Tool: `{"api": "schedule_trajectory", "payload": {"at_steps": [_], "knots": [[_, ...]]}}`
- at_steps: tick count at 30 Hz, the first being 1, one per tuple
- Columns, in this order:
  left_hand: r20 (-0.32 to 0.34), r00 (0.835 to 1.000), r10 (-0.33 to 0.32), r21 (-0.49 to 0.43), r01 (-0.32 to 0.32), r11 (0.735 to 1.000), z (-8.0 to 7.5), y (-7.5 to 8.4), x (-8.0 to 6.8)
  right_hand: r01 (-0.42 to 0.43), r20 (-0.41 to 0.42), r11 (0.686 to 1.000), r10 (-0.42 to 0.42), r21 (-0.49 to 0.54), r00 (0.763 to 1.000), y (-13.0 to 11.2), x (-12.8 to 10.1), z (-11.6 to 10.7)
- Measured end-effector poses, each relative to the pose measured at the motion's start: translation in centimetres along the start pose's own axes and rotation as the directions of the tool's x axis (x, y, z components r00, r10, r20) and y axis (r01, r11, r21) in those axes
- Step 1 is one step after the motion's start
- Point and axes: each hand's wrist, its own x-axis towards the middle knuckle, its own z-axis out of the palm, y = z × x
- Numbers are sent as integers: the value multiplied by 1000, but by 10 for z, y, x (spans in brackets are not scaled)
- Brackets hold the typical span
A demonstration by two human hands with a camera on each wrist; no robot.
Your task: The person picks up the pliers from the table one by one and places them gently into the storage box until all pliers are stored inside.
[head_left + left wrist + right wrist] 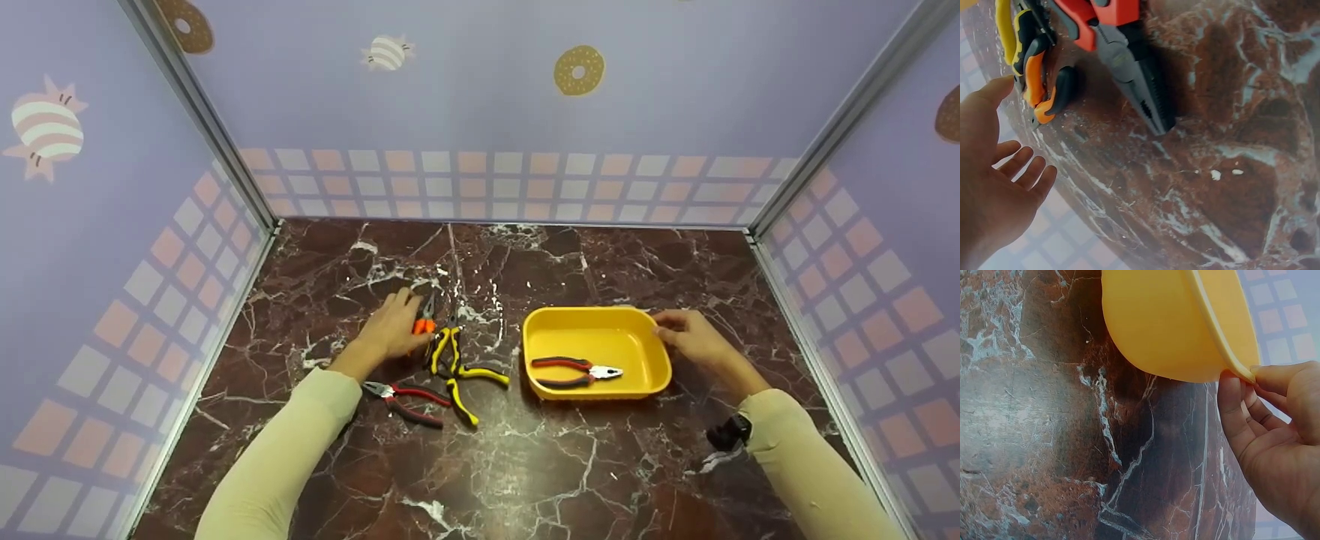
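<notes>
Dark red marble tabletop veined in white, closed in on 3 sides by lilac walls printed with doughnuts and striped sweets. Left hand lies near the middle of the tabletop, towards its back edge, fingers straight and slightly spread, gripping nothing; thumb tip just beside the orange-handled pliers, whether touching cannot be told. Right hand holds the yellow tray at its right rim, fingers curled under the lip and thumb on top, a pinch on the rim. Tray sits right of centre with its base flat on the tabletop. Count: 1 tray; 4 pliers in all, being 1 red-and-black pair in the tray, 1 orange-handled pair at the left fingers, 1 yellow-and-black pair just right of it, 1 red-and-black pair nearer the front edge by the left sleeve. Judgement: step in hand looks like taking up the orange pair. To do it well, close round both handles together, lift straight up clear of the overlapping yellow handles, and keep the right hand steady on the rim so the tray does not slide.
</notes>
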Motion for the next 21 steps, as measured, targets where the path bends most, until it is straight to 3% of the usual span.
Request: {"api": "schedule_trajectory", "payload": {"at_steps": [8, 16, 21], "knots": [[5, 999, -35, -48, 35, 998, 9, -3, -5, 23, 3, 1000, -23, -13, 1000, -2, -1, 1], [7, 999, -43, -52, 44, 998, 16, 2, -6, 8, -5, 1000, -8, 2, 1000, -1, 0, 3], [41, 996, -81, -61, 83, 995, 18, 7, -8, -12, -9, 1000, 12, -1, 1000, -1, 0, 3]]}}
